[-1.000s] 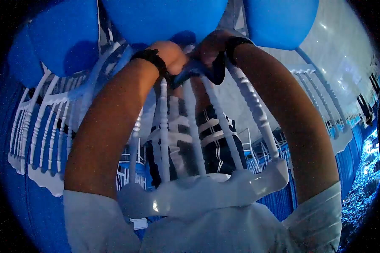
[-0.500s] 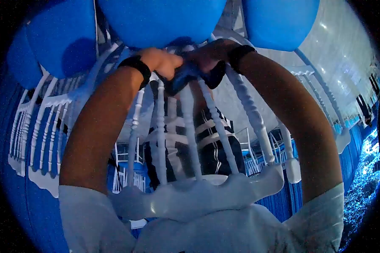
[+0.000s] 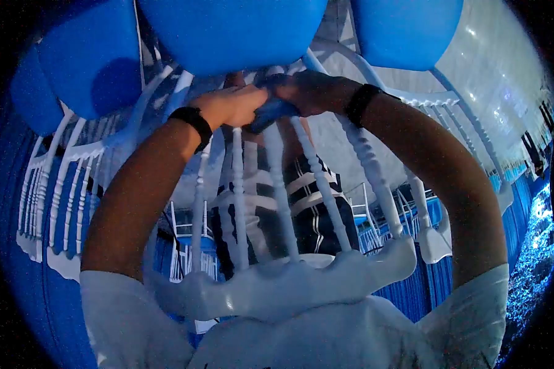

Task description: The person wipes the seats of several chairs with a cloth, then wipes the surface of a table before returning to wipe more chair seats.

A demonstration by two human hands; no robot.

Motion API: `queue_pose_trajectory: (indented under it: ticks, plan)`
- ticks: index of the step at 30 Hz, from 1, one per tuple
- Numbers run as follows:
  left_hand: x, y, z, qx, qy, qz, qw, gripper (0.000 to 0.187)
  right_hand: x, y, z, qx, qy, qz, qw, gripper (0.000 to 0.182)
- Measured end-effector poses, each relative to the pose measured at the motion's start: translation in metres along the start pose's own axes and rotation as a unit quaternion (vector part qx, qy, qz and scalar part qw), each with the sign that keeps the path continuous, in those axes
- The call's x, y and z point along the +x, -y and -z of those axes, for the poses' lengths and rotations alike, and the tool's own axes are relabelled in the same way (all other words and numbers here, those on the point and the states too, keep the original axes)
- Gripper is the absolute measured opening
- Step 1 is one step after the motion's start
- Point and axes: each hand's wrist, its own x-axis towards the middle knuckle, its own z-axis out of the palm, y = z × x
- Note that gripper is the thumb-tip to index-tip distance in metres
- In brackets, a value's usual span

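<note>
A white spindle-backed chair stands right in front of me, its scalloped top rail [image 3: 289, 289] against my shirt and its turned spindles [image 3: 280, 184] running away from me. At the far ends of the spindles my hands meet, closed on a dark blue cloth [image 3: 269, 115]. My left hand [image 3: 232, 106] grips it from the left, fingers curled. My right hand [image 3: 314, 92], dim in shadow, pinches its other side; some fingers are hidden. Just beyond both hands is a bright blue chair seat [image 3: 234, 37].
More white chairs [image 3: 68, 203] with blue seats [image 3: 92, 61] stand in a row at the left. Another blue seat [image 3: 406, 34] and white chair back [image 3: 449, 98] are at the right. My legs in dark striped shorts [image 3: 317, 215] show through the spindles. A glittering surface [image 3: 529, 277] lies far right.
My hands have drawn the cloth together; its hanging right part no longer shows below my right hand. My right hand has shifted slightly right and down. The chair back has tilted slightly.
</note>
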Motion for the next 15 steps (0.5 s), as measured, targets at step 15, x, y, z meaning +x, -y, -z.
queue_pose_trajectory:
  ticks: [15]
  plan:
    - [-0.067,0.072,0.030,-0.080,0.101,0.003,0.992,0.059,0.003,0.016,0.063,0.102,0.171,-0.057,0.978,0.037]
